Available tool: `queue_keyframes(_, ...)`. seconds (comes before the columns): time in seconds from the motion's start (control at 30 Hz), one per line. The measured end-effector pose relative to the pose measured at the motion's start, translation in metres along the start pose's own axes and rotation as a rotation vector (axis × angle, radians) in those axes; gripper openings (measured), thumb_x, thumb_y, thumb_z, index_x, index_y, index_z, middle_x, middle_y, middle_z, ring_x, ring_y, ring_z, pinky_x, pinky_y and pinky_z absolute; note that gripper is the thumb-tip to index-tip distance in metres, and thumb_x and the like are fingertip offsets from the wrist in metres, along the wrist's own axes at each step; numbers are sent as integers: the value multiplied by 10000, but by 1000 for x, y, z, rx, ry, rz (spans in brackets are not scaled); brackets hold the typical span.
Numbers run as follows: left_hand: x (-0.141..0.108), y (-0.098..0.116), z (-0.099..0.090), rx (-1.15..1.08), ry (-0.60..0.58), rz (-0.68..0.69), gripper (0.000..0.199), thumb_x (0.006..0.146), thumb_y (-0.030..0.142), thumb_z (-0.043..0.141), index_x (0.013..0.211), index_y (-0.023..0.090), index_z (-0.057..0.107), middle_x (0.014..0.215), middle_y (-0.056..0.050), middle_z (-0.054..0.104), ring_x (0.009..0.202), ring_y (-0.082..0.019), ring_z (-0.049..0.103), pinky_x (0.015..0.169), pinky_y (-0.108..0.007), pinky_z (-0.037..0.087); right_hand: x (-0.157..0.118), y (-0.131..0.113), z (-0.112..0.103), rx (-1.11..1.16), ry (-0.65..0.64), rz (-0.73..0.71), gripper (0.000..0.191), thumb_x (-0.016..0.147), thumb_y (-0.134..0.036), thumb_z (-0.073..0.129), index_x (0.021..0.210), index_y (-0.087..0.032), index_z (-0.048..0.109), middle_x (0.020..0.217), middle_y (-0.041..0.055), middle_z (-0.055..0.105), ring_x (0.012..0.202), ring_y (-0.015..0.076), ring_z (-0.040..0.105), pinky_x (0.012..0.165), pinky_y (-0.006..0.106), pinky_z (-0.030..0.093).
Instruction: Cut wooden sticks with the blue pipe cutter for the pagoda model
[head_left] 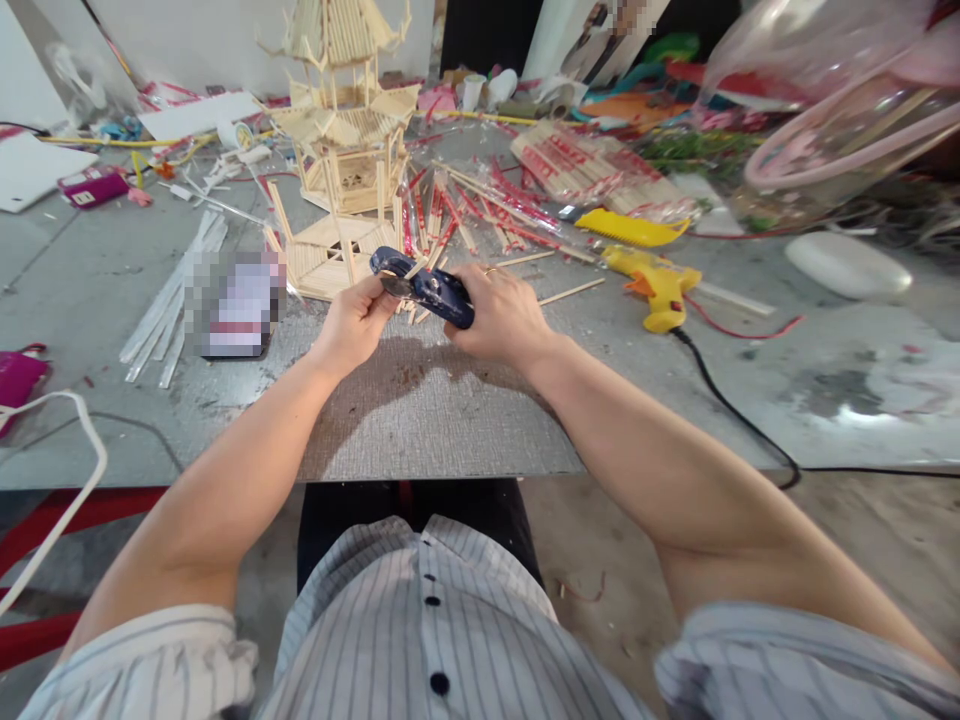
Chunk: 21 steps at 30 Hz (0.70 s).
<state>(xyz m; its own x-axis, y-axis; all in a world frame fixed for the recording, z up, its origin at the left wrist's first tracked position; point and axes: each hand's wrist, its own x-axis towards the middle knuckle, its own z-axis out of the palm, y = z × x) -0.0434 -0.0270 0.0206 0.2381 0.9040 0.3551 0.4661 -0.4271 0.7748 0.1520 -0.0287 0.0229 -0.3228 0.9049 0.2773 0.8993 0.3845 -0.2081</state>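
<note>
My right hand (499, 310) is wrapped round a dark blue hand tool (442, 292) with a metal head. The fingers of my left hand (356, 320) are pressed together at the tool's metal end; what they pinch is too small to make out. Short pale sticks (421, 312) lie on the table just beyond and under the tool. Behind my hands stands a hexagonal stick base (319, 255) with upright sticks, and past it a tiered stick pagoda (349, 125).
A yellow glue gun (660, 285) with a black cord lies right of my hands, near a yellow cutter (634, 226). A phone (241, 305) and clear glue sticks (176, 290) lie left. Wrapped chopsticks (570, 165) are behind. A white oval object (847, 266) sits far right.
</note>
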Motion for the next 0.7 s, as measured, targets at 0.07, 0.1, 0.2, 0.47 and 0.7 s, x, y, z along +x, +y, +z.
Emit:
queue_keyframes(0.07, 0, 1, 0, 5, 12, -2, 300, 918, 436, 444, 787, 199, 571, 647, -6, 496, 725, -149, 531, 667, -252, 451, 0, -2, -2, -6, -40, 21, 519, 727, -310, 535, 1220, -152, 496, 1066, 146, 640, 996, 308, 575, 822, 410, 440)
queue_keyframes(0.1, 0, 1, 0, 6, 16, -1, 305, 918, 440, 442, 786, 197, 571, 656, -8, 505, 736, -151, 535, 675, -253, 453, 0, -2, -4, -6, -61, 30, 526, 727, -312, 538, 1226, -150, 495, 1066, 148, 642, 991, 309, 581, 817, 407, 441)
queue_keyframes(0.2, 0, 1, 0, 0, 21, 20, 311, 916, 445, 444, 783, 195, 573, 691, -15, 539, 777, -158, 549, 704, -257, 459, 1, -4, -7, -6, -98, 43, 522, 732, -320, 537, 1228, -160, 498, 1064, 138, 650, 966, 296, 599, 790, 378, 445)
queue_keyframes(0.47, -1, 3, -1, 30, 41, 34, 336, 921, 471, 432, 835, 193, 600, 738, -24, 588, 809, -167, 573, 728, -267, 467, -1, -8, -8, -49, -123, 73, 474, 744, -358, 503, 1164, -140, 536, 986, 140, 672, 866, 285, 625, 702, 341, 429)
queue_keyframes(0.7, 3, -9, 1, 1, 99, 228, 494, 891, 618, 394, 847, 165, 586, 755, -40, 609, 765, -159, 582, 701, -273, 475, 0, -10, -7, -84, -87, 80, 463, 717, -337, 511, 1136, -146, 564, 925, 120, 678, 804, 266, 624, 670, 332, 417)
